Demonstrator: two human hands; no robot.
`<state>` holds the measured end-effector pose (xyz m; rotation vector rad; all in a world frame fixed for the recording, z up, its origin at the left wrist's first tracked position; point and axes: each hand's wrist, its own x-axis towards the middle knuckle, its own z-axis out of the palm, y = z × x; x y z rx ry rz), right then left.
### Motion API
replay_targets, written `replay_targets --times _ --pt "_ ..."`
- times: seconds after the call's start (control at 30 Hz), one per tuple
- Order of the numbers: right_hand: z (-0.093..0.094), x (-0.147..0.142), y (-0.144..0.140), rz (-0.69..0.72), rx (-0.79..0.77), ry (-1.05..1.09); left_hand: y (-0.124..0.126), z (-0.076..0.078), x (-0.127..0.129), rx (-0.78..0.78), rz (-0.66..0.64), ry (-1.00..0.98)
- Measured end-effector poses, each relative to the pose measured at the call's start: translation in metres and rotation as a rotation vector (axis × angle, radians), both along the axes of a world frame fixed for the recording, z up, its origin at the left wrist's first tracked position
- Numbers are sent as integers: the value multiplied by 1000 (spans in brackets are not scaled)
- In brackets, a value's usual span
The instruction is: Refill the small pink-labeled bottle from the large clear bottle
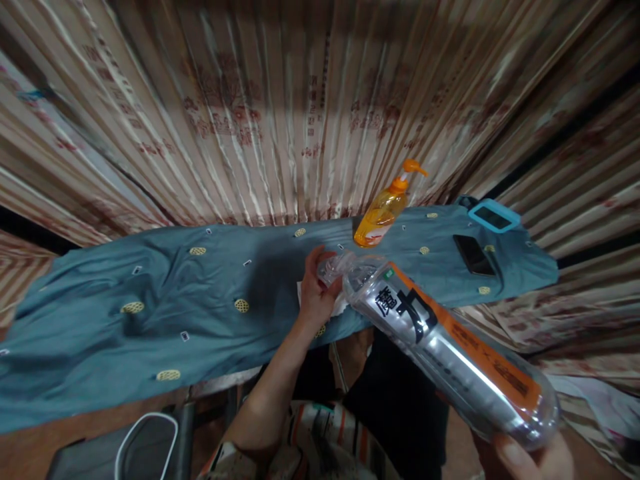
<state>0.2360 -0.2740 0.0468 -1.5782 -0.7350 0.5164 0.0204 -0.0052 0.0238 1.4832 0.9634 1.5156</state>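
A large clear plastic bottle with a silver and orange label lies slanted across my lap side of the table, its neck to the upper left and its base toward the lower right. My left hand is closed around the neck end. At the base, my right hand grips the bottle from below, partly cut off by the frame edge. Something white, like paper, shows beneath my left hand; most of it is hidden. Beyond the neck stands an orange pump bottle holding yellow-orange liquid.
A blue-green cloth with pineapple prints covers the narrow table. On its right lie a black phone and a light-blue framed object. Patterned curtains hang close behind. A dark seat with a white loop is at lower left.
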Motion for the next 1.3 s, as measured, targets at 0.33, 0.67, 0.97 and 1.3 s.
replay_targets --times 0.33,0.67,0.97,1.3 --pt "-2 -4 0 -15 -19 21 1 -3 0 29 12 19" --pt "22 -29 10 -60 -54 136 2 -3 1 29 2 -5" --pt "19 -27 14 -37 -11 137 0 1 1 -10 -1 -8" --pt "59 -53 30 -70 -6 265 0 -1 1 -5 -4 -30"
